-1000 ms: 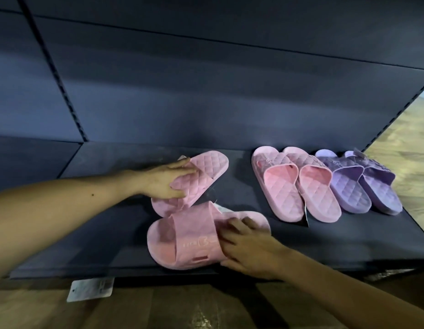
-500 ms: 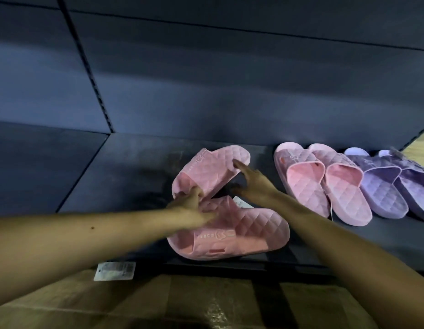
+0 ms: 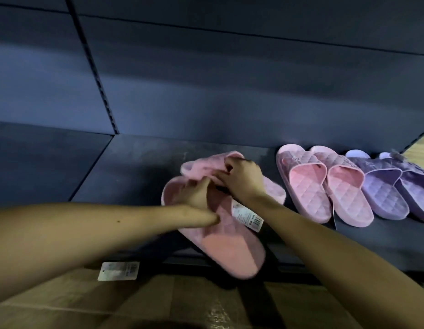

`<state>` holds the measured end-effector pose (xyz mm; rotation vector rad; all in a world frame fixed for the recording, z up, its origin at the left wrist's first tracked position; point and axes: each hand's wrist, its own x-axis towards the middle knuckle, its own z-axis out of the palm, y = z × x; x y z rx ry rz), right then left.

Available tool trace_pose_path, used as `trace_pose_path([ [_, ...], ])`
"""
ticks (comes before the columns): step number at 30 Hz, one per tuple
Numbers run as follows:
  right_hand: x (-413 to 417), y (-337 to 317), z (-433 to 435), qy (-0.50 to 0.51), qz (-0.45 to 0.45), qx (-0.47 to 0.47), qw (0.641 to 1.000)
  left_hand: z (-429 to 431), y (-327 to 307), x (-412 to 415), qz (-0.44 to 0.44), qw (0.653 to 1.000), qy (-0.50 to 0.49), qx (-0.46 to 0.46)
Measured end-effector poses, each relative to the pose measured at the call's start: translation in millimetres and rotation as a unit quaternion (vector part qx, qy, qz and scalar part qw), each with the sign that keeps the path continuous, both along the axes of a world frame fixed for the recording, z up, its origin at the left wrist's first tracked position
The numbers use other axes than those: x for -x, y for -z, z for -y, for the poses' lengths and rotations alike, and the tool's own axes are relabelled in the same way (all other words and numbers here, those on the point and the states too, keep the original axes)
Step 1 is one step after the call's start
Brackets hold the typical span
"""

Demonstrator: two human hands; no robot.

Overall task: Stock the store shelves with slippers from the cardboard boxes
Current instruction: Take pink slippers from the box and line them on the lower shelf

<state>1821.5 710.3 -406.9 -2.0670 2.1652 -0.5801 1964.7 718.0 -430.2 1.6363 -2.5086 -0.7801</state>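
Observation:
Two pink quilted slippers lie on the dark shelf (image 3: pixel 135 167). The near pink slipper (image 3: pixel 230 248) points its heel over the shelf's front edge, with a white tag (image 3: pixel 247 216) on it. My left hand (image 3: pixel 196 198) grips its strap end. The far pink slipper (image 3: pixel 201 163) lies behind, partly hidden, and my right hand (image 3: pixel 241 181) holds it at the strap. Both hands meet between the two slippers. The slippers look blurred from motion.
To the right stand a pink pair (image 3: pixel 325 186) and a purple pair (image 3: pixel 391 188), side by side. A price label (image 3: pixel 118 271) hangs on the shelf's front edge. Wooden floor (image 3: pixel 158 305) lies below. The shelf's left half is bare.
The near slipper has turned from lying crosswise to heel toward me. My right hand moved onto the far slipper, and both hands came together. The view shifted left.

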Motion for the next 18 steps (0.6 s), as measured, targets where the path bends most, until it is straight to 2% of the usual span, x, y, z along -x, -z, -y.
trace_pose_path([
  [3, 8, 1, -4, 0.026, 0.046, 0.030, 0.998, 19, -18, -28, 0.018, 0.984, 0.160, 0.083],
  [6, 16, 9, -9, 0.040, 0.074, 0.032, 0.996, 43, -25, -40, 0.049, 0.967, 0.231, 0.100],
  [8, 18, 17, -13, 0.048, 0.089, 0.023, 0.995, 55, -22, -34, 0.037, 0.956, 0.263, 0.124],
  [10, 18, 25, -19, 0.051, 0.093, 0.014, 0.994, 65, -22, -25, 0.007, 0.952, 0.276, 0.135],
  [14, 19, 40, -24, 0.029, 0.104, -0.093, 0.990, 69, -11, -4, 0.005, 0.960, 0.265, 0.089],
  [16, 23, 41, -26, 0.013, 0.096, -0.132, 0.986, 64, -2, 0, 0.004, 0.960, 0.255, 0.119],
  [18, 30, 39, -27, -0.021, 0.075, -0.144, 0.987, 51, 7, 0, -0.006, 0.954, 0.228, 0.194],
])
